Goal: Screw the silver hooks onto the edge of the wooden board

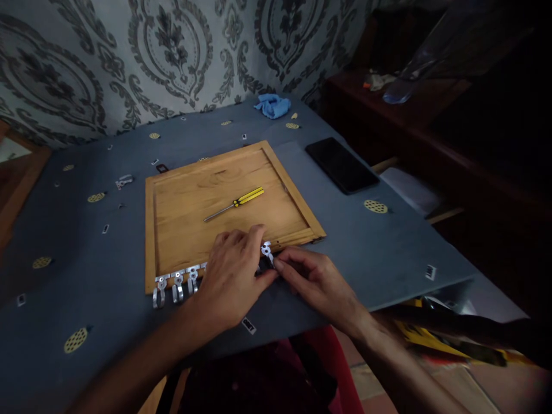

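A framed wooden panel, like a cabinet door, lies on the cloth-covered table. Metal hinges line its near edge, several of them showing left of my hand. My left hand rests over that edge, thumb spread from the fingers; it covers part of the row. Just right of it, my right hand pinches a silver hinge by its lower end, at the panel's near edge. On the panel lies a screwdriver with a yellow and black handle, its tip toward the left.
A black phone lies right of the panel. At the back is a crumpled blue cloth. One loose metal hinge sits to the left. Dark furniture stands beyond the table's right edge, and a patterned wall behind it.
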{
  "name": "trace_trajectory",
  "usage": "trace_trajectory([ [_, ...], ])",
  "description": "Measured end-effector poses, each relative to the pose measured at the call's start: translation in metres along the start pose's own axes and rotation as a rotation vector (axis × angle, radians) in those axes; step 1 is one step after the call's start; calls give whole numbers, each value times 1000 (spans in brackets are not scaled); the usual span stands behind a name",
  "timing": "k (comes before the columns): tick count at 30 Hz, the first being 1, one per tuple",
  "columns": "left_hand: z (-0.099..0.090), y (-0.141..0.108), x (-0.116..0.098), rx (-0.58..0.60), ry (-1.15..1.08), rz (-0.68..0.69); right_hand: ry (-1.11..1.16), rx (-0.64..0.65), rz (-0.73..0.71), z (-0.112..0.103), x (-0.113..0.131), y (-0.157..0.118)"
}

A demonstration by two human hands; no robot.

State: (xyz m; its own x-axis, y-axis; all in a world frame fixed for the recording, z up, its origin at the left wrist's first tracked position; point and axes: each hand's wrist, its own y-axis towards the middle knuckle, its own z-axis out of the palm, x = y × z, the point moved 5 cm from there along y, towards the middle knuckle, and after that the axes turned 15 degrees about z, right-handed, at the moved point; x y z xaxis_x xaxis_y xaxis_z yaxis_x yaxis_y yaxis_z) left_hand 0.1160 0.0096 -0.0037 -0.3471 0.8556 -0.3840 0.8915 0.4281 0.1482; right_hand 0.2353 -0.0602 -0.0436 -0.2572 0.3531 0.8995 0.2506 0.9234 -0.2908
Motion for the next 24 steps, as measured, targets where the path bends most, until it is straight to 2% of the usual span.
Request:
trace_trajectory([
  [4,2,0,0,-16,-22,-9,-6,-39,5,0,-2,-2],
  [9,3,0,3,-48,-65,-39,-4,-194,-76,-4,0,-10],
  [16,3,-2,4,-101,-88,-41,-56,-288,-103,-9,-1,-15],
  [20,4,-2,4,-113,-97,-31,-197,-374,-214,-13,3,-18],
  [24,4,-1,4,-112,-98,-27,-419,-401,-428,-16,12,-17],
])
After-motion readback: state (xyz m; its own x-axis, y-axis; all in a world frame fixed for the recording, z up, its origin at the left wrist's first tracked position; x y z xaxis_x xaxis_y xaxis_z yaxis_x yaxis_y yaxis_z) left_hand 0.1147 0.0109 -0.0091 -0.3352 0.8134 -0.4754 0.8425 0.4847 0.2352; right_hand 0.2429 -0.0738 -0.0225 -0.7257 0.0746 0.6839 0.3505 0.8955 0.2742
